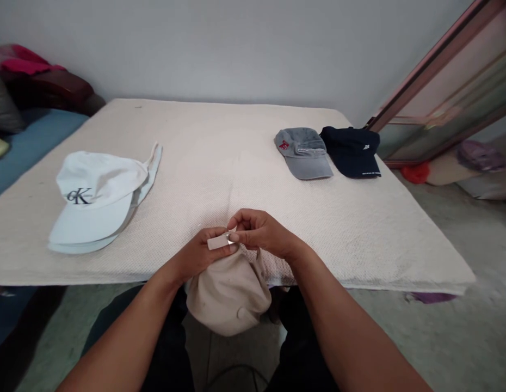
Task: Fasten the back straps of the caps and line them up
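A beige cap [230, 296] hangs over the near edge of the table between my knees, its crown downward. My left hand [202, 251] is closed on the cap's back strap, whose pale end [217, 242] sticks out over the fingers. At the small metal buckle [229, 237] on that strap, my right hand [261, 233] pinches with thumb and forefinger. The cap's brim is hidden from view.
White caps [96, 190], one stacked on another, lie at the left of the cloth-covered table [196, 141]. A grey cap [304, 152] and a navy cap [353, 151] sit side by side at the back right. Behind stands a grey wall.
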Motion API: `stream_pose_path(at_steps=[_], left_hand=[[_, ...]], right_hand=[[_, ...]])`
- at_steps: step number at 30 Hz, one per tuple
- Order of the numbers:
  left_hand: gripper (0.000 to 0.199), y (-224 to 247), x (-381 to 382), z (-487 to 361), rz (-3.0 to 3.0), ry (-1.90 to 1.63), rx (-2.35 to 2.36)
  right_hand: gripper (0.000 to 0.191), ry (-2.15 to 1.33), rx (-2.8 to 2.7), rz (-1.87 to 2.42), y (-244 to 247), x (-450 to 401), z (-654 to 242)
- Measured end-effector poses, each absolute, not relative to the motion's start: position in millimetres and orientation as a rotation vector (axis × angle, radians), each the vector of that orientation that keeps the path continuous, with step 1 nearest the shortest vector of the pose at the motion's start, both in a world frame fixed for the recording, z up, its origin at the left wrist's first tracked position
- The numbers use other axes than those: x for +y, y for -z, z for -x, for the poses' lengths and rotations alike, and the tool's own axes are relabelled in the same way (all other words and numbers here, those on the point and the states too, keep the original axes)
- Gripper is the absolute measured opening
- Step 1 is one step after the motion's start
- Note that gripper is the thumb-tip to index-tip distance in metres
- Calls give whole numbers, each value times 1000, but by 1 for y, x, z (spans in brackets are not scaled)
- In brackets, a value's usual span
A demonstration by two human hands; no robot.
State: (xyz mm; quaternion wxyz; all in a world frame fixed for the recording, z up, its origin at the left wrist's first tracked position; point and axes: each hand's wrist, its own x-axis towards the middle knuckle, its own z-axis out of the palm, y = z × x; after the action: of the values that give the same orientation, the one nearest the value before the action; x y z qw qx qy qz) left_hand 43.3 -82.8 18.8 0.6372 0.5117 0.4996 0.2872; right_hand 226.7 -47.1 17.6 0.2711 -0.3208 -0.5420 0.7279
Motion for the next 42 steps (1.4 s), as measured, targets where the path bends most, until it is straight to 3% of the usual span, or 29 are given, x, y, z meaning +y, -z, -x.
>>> stream_pose_path(at_steps=[6, 11, 16, 24, 42], left_hand=[[40, -15, -84, -39, -1209, -730, 1290], [33, -15, -85, -33, -1165, -706, 1088], [50, -16, -84, -35, -1077, -582, 940], [27, -15, -84, -41, -929, -635, 972], [23, -21, -85, -42, -911, -699, 867]], right_hand=[[26, -1984, -1417, 843, -17, -46, -227], [25, -1952, -1466, 856, -18, -47, -229], [24, -1902, -1522, 890, -14, -46, -228], [20, -1911, -1522, 890, -11, -45, -229], [17, -1839, -1376, 796, -13, -46, -227]])
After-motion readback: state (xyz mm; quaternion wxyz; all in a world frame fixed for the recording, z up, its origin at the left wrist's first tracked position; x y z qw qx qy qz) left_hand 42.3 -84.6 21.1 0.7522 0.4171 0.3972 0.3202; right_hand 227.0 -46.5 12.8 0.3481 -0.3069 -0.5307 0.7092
